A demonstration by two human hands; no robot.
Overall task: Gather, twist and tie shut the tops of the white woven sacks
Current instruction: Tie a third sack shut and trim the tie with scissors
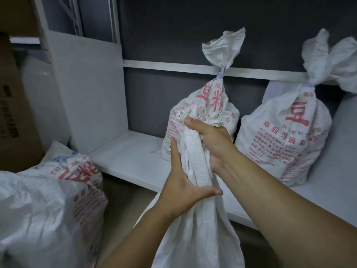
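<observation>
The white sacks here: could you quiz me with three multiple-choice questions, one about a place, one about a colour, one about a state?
1. Where do the two tied sacks stand? A. In a cart B. On the white shelf C. On a hook
2. What colour is their large print? A. Red B. Green C. Black
3. How is the held sack at its top? A. Tied B. Spread open C. Gathered, untied

Answers: B, both rest on the shelf board. A, the big characters are red. C, the left hand and right hand grip its bunched neck, and no tie shows.
</observation>
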